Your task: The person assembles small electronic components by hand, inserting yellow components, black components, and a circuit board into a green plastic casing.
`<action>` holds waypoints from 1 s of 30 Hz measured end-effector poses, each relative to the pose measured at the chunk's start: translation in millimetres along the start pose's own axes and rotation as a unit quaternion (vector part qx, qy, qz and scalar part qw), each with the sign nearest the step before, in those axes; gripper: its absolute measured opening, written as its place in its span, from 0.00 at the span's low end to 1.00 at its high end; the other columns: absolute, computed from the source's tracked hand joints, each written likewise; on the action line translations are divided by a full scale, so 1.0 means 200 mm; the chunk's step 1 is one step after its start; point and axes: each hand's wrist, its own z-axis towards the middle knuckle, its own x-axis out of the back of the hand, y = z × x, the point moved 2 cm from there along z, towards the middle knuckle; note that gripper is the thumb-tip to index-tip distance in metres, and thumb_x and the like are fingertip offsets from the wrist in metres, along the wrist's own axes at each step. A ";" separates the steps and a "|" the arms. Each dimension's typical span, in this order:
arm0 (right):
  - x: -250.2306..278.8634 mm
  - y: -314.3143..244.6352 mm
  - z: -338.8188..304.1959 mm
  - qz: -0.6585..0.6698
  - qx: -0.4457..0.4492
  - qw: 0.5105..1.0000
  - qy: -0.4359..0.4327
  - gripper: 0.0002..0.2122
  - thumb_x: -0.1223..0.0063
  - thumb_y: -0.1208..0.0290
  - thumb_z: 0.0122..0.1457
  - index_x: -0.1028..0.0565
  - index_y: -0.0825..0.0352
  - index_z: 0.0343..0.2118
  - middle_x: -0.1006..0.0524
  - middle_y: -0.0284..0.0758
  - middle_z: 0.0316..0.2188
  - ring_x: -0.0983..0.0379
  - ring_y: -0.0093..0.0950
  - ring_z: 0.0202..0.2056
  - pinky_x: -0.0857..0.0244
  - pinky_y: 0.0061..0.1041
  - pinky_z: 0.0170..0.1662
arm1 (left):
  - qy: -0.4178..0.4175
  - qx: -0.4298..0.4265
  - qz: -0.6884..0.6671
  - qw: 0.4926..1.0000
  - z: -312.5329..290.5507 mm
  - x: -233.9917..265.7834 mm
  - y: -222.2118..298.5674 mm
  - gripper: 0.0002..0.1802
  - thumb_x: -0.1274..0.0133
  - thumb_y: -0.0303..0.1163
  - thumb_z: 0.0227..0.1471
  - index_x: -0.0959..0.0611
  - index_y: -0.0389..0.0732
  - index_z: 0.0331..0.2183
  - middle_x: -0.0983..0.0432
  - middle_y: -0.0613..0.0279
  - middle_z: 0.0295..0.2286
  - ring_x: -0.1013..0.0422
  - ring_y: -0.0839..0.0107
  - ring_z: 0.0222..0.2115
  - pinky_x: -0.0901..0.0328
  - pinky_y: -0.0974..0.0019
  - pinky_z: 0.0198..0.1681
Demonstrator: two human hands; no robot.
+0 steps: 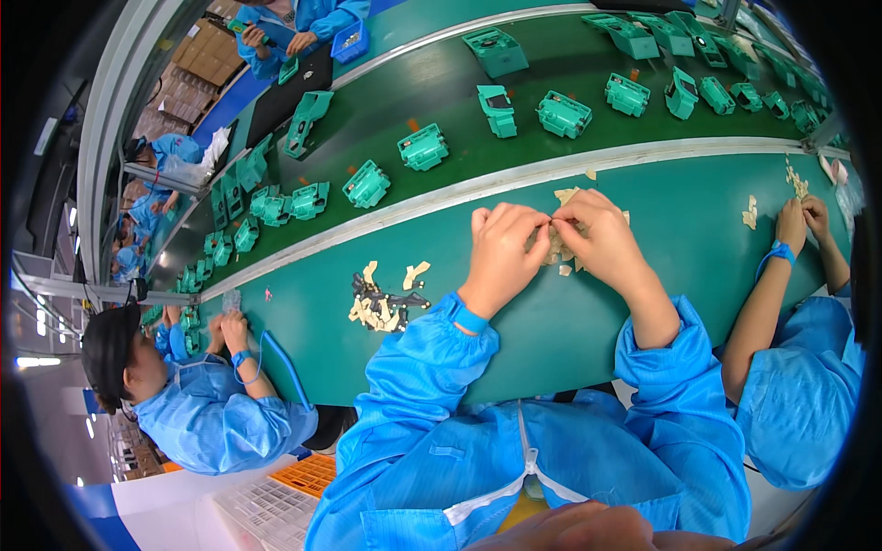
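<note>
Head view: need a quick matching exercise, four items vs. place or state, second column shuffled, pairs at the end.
Column one
1. Left hand and right hand
2. Larger pile of small pieces
3. Teal housing parts
4. Orange crate

Column two
A. On the dark green surface beyond the metal rail
B. Fingertips brought close together
C. At the picture's lower left, below the table
D. Cream and black, lying to the left of the left hand

Pairs: 1-B, 2-D, 3-A, 4-C
</note>
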 end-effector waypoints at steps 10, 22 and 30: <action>0.04 0.01 0.00 0.060 -0.041 0.997 -0.013 0.05 0.41 0.77 0.51 0.21 0.73 0.28 0.25 0.38 0.23 0.29 0.35 0.31 0.34 0.34 0.38 | 0.009 -0.007 -0.015 1.000 0.01 0.00 0.04 0.05 0.38 0.25 0.47 0.16 0.42 0.30 0.19 0.68 0.30 0.26 0.68 0.34 0.43 0.62 0.38; 0.08 0.06 -0.01 0.110 -0.097 0.989 -0.010 0.06 0.41 0.77 0.50 0.20 0.73 0.29 0.24 0.37 0.23 0.28 0.30 0.28 0.32 0.29 0.33 | -0.007 0.000 -0.036 0.999 0.03 -0.04 0.07 0.05 0.38 0.25 0.47 0.15 0.42 0.30 0.19 0.67 0.30 0.26 0.67 0.34 0.42 0.62 0.38; 0.16 0.13 0.00 0.004 -0.208 0.978 0.024 0.07 0.42 0.74 0.51 0.21 0.73 0.28 0.23 0.42 0.24 0.26 0.35 0.25 0.30 0.31 0.34 | 0.018 0.048 -0.062 0.997 0.04 -0.05 0.08 0.03 0.38 0.26 0.48 0.14 0.42 0.30 0.18 0.67 0.31 0.26 0.67 0.34 0.41 0.63 0.39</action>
